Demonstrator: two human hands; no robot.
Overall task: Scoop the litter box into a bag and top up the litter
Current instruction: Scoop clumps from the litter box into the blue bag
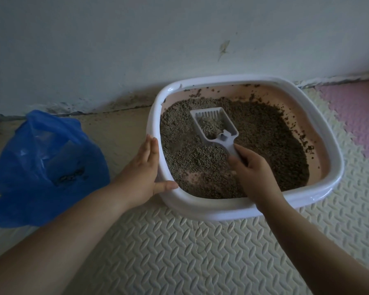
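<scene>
Against the wall sits the litter box (222, 209), with the limp bag (47, 167) at its 9 o'clock. The right hand (254, 173) grips the scoop (223, 139), likely light and stiff, by its handle. The left hand (143, 175), fingers straight, braces the rim.

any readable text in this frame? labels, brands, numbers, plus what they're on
No text can be read in the head view.
The blue bag has a dark patch low on it, too blurred to tell print from contents.
The scoop has a moulded shape near its handle, with no letters.
The litter box has a plain white rim and no label.
</scene>
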